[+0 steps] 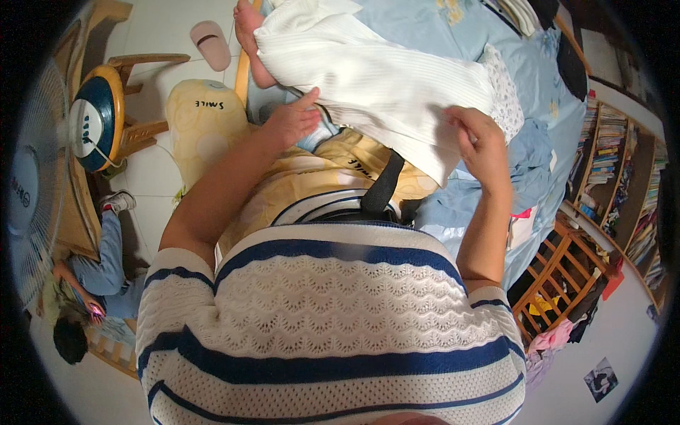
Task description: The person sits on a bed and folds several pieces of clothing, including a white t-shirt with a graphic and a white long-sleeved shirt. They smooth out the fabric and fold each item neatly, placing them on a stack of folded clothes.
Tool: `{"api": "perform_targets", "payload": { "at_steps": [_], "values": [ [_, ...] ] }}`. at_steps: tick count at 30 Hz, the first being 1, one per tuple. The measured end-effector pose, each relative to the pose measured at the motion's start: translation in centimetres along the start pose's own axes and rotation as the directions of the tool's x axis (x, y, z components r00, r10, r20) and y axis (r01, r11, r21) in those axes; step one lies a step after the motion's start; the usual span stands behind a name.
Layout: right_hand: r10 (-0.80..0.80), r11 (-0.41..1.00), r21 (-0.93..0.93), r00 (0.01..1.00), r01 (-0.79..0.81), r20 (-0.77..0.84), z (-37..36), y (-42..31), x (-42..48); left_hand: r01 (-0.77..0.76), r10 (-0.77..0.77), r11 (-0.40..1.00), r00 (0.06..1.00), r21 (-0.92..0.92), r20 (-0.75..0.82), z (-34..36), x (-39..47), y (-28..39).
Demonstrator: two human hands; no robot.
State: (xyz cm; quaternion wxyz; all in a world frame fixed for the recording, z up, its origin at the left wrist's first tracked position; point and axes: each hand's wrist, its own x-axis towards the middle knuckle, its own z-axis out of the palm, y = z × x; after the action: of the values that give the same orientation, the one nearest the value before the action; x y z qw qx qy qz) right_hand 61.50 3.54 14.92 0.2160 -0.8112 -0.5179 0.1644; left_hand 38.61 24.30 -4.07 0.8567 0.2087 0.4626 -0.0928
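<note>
A white ribbed garment [393, 79] lies spread over the blue bed sheet and across the lap of the person wearing the camera. My left hand [300, 119] is beside its near left edge, palm turned inward, fingers apart, holding nothing. Above the garment's right part is my right hand [475, 135], its fingers curled; whether they pinch the cloth I cannot tell. Yellow patterned trousers [356, 159] show under the garment, with a black strap [383, 183] near the waist. A bare foot [252, 42] sticks out at the garment's upper left.
Blue clothing [523, 164] and a white patterned cloth [499, 90] lie on the bed at right. A fan [37, 186] and a round stool [98, 118] stand at left, near a pink slipper [211, 45]. Another person [109, 265] sits at lower left. Bookshelves [611, 154] line the right.
</note>
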Motion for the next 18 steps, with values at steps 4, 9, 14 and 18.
{"api": "perform_targets", "payload": {
  "at_steps": [4, 9, 14, 18],
  "values": [
    [-0.156, 0.986, 0.072, 0.983, 0.149, 0.096, 3.3, -2.1, 3.4, 0.16, -0.164, 0.986, 0.973, 0.037, 0.165, 3.4, -0.6, -0.9],
    [-0.216, 0.973, 0.107, 0.967, 0.202, 0.135, 6.8, -2.5, 6.2, -0.096, 0.098, 0.995, 0.97, -0.022, 0.221, 4.0, -1.2, -2.1],
    [-0.311, 0.949, -0.019, 0.947, 0.314, 0.078, 9.3, -1.5, 7.6, -0.341, 0.291, 0.938, 0.873, 0.061, 0.391, 3.6, -4.2, -1.3],
    [-0.233, 0.946, -0.204, 0.966, 0.251, 0.11, 10.6, -2.9, 7.2, -0.521, 0.416, 0.793, 0.842, 0.316, 0.344, 3.0, -4.6, -2.0]
  ]
}}
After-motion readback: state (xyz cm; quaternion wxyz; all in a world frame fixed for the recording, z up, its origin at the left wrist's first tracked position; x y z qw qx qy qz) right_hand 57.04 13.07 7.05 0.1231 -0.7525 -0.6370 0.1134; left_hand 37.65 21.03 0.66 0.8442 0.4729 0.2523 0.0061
